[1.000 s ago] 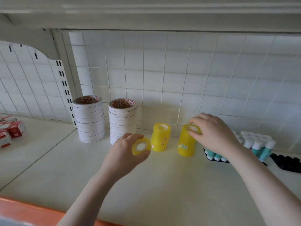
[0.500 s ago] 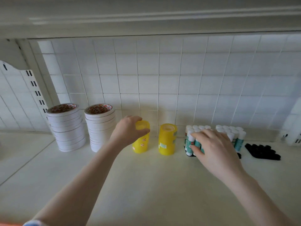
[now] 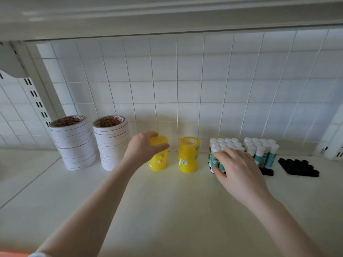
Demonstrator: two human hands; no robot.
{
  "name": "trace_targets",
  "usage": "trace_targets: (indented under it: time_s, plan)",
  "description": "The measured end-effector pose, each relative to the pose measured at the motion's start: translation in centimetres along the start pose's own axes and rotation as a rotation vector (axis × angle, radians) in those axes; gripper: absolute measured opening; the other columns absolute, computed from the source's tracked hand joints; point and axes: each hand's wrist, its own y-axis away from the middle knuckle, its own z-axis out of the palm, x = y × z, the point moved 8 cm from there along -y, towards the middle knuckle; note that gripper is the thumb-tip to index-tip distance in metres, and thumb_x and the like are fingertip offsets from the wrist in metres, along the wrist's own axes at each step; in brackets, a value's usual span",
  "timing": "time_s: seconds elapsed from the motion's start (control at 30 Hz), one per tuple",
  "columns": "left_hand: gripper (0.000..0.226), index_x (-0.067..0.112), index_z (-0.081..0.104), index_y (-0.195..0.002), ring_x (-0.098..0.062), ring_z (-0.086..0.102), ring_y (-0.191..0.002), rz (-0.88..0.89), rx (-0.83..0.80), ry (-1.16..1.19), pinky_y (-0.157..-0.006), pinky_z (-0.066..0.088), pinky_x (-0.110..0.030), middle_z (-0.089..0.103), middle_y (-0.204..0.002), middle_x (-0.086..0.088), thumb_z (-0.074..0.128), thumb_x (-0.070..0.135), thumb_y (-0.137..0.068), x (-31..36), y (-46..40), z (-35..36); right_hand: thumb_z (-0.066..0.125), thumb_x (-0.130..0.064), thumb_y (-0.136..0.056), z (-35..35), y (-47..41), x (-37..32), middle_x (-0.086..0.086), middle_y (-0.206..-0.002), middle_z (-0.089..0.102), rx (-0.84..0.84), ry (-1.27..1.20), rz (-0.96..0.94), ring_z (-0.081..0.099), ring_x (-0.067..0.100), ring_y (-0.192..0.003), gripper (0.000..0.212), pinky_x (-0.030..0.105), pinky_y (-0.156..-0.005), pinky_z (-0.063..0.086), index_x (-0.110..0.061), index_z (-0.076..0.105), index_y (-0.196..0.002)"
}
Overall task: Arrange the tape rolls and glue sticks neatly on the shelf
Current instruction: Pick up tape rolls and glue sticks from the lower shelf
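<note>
Both forearms reach forward over the shelf (image 3: 167, 210). The left hand (image 3: 143, 148) curls its thumb and fingers around the top of the left yellow tape stack (image 3: 159, 156), grasping it. The right hand (image 3: 239, 169), palm down with fingers bent, grips the near block of glue sticks (image 3: 225, 145). A second yellow tape stack (image 3: 189, 154) stands between them; two white tape stacks (image 3: 92, 141) stand at left.

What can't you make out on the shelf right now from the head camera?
- Top of the left yellow tape stack: covered by the left hand.
- Front glue sticks and their black tray: behind the right hand.
- Label print on the right yellow stack: too small to read.
</note>
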Motion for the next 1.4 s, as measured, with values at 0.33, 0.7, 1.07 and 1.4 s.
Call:
trace_targets:
  time_s: [0.33,0.7,1.07,1.4]
  plan:
    - [0.060,0.018,0.058,-0.126,-0.022,0.056,-0.109,-0.020,-0.015,0.032,-0.088,0.044,-0.029,0.063,-0.118,-0.005,0.075,0.040,-0.074,0.0,-0.6,-0.1,0.081,-0.013,-0.060,2.0,1.0,-0.1,0.005,-0.072,0.059,-0.081,-0.043,0.021,0.058,0.029,-0.063,0.025,0.036,-0.056,0.050,-0.011,0.067,-0.080]
    - [0.059,0.017,0.057,-0.126,-0.021,0.055,-0.101,-0.035,-0.028,0.033,-0.077,0.039,-0.024,0.061,-0.116,-0.006,0.073,0.038,-0.074,-0.2,-1.1,0.5,0.079,-0.012,-0.061,2.8,1.3,0.3,0.002,-0.068,0.055,-0.171,-0.067,0.056,0.054,0.025,-0.059,0.020,0.031,-0.051,0.043,-0.012,0.065,-0.076]
    - [0.071,0.016,0.054,-0.130,-0.017,0.057,-0.106,-0.051,-0.086,0.240,-0.091,0.043,-0.027,0.063,-0.116,-0.003,0.082,0.032,-0.067,-1.2,-0.5,0.7,0.081,-0.012,-0.059,3.5,1.6,0.5,0.003,-0.071,0.057,-0.258,-0.074,0.090,0.057,0.026,-0.061,0.024,0.036,-0.049,0.048,-0.012,0.065,-0.077]
    - [0.067,0.020,0.058,-0.125,-0.015,0.058,-0.102,-0.029,-0.020,0.230,-0.085,0.042,-0.022,0.064,-0.111,0.000,0.085,0.028,-0.064,-1.3,-0.5,0.6,0.068,-0.021,-0.078,3.4,2.1,0.6,0.002,-0.091,0.061,-0.380,-0.045,0.134,0.059,0.025,-0.084,0.024,0.035,-0.068,0.047,-0.014,0.066,-0.102]
